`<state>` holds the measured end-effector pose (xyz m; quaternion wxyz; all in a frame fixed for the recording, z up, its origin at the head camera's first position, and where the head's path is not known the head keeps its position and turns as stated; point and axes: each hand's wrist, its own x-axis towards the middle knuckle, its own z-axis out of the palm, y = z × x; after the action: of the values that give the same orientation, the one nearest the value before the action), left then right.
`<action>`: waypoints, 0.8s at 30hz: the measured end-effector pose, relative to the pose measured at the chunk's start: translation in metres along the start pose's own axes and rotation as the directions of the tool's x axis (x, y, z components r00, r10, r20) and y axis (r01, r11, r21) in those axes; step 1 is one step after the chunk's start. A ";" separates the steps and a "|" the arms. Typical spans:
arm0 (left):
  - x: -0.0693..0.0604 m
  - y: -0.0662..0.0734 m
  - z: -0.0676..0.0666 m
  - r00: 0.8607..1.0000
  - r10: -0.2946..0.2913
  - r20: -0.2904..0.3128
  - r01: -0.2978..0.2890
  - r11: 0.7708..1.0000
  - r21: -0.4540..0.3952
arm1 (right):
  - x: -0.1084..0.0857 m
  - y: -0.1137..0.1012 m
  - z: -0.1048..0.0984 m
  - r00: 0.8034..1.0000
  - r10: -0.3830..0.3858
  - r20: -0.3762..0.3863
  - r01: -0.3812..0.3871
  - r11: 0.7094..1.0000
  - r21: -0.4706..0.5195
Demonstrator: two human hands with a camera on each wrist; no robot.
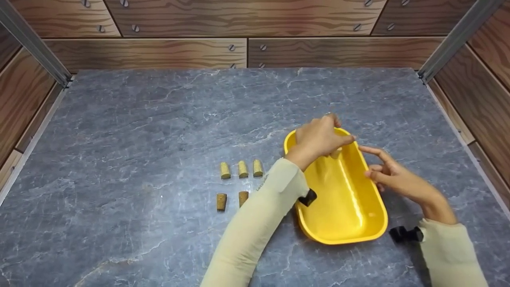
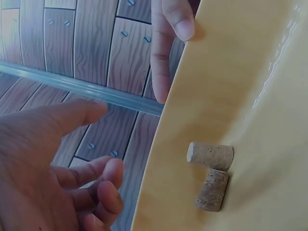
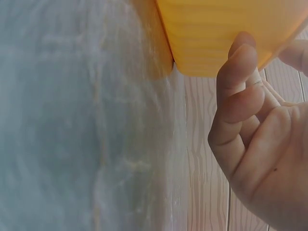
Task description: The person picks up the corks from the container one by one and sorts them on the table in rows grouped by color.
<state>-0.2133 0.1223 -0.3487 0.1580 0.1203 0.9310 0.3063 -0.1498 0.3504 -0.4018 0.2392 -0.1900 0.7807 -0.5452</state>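
Over the far end of the yellow tray (image 1: 338, 211), my left hand (image 1: 318, 137) has its thumb spread toward the right rim. In the left wrist view, this hand (image 2: 62, 163) has loosely bent fingers with nothing between them. Two corks, one pale (image 2: 211, 155) and one darker (image 2: 212, 190), touch each other inside the tray. My right hand (image 1: 402, 179) grips the tray's right side, thumb at the rim. Seen from the right wrist, the hand (image 3: 260, 125) has curled fingers against the outer wall (image 3: 202, 43).
Left of the tray, three greenish corks (image 1: 243, 169) stand in a row on the grey marbled table (image 1: 139, 131). Nearer the front are brown corks (image 1: 221, 202), one partly covered by the left sleeve (image 1: 255, 223). Wood-patterned panels (image 1: 147, 54) border the table.
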 end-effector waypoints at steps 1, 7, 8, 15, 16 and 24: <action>0.001 0.000 0.002 1.000 -0.006 -0.003 0.006 1.000 0.021 | 0.000 0.000 0.000 1.000 -0.004 -0.003 0.004 1.000 0.000; 0.008 -0.005 0.016 0.999 -0.048 -0.011 0.049 0.993 0.108 | -0.001 0.000 0.000 1.000 -0.006 -0.004 0.006 1.000 0.008; 0.009 -0.006 0.018 0.999 -0.051 -0.012 0.052 0.992 0.112 | 0.000 0.000 0.000 1.000 -0.006 -0.001 0.006 1.000 0.010; 0.011 -0.011 0.024 0.999 -0.028 -0.035 0.034 0.982 0.185 | 0.000 -0.001 0.000 1.000 -0.004 0.006 0.004 1.000 0.023; 0.010 -0.012 0.024 0.999 -0.024 -0.037 0.031 0.979 0.201 | 0.000 -0.001 0.000 1.000 -0.004 0.005 0.004 1.000 0.022; 0.011 -0.012 0.027 0.999 -0.027 -0.045 0.042 0.933 0.358 | -0.001 0.000 0.000 1.000 0.007 -0.011 -0.007 1.000 0.012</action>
<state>-0.2148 0.1306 -0.3794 0.1203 0.1245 0.9762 0.1309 -0.1490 0.3503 -0.4013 0.2381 -0.1829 0.7793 -0.5501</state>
